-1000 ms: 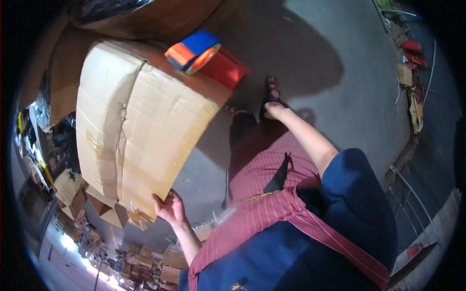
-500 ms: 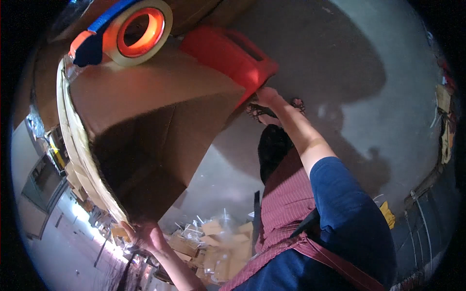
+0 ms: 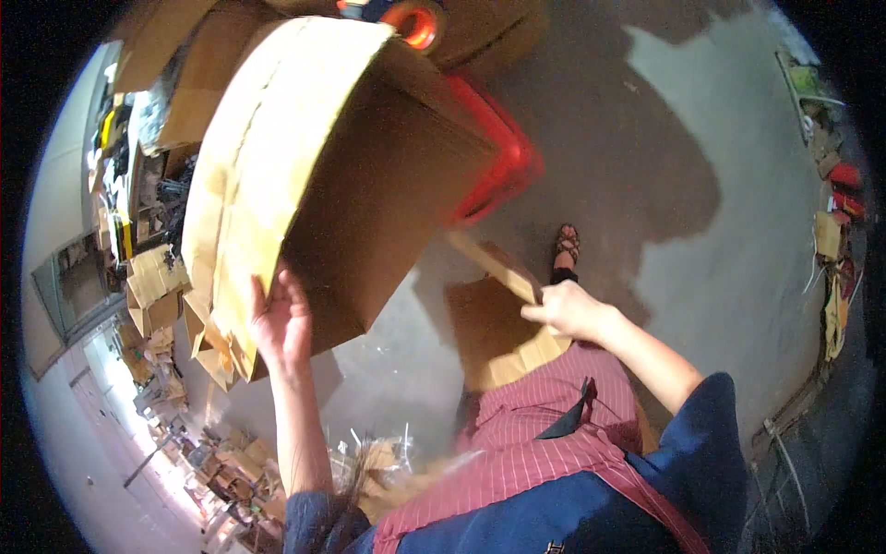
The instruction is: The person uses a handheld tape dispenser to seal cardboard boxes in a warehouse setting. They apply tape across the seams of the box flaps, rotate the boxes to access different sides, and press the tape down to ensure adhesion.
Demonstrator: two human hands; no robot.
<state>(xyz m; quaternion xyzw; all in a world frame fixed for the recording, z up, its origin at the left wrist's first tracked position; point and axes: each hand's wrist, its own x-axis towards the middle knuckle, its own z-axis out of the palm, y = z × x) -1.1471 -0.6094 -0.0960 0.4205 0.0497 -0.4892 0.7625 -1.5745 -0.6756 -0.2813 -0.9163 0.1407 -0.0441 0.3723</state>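
Note:
A large open cardboard box [image 3: 369,175] stands tilted at the left with its mouth toward me. My left hand [image 3: 283,323] is closed on the lower edge of its pale flap [image 3: 268,138], thumb and fingers on either side. My right hand [image 3: 574,311] grips the edge of a brown cardboard piece [image 3: 494,319] in front of my apron. Whether that piece is loose or part of a box cannot be made out. Behind the box are a blurred red plastic object [image 3: 508,157] and a tape dispenser [image 3: 415,26] with an orange hub.
Grey concrete floor [image 3: 678,268] spreads to the right, partly in shadow. Scrap cardboard [image 3: 245,471] is heaped at the lower left, and a small open carton [image 3: 155,291] stands beyond the box. Assorted items line the far right wall [image 3: 831,240]. My sandalled foot [image 3: 567,245] shows near the middle.
The large box has turned and its pale flap now faces up. My right hand has left the red object's side, moved nearer my body and taken hold of the cardboard piece.

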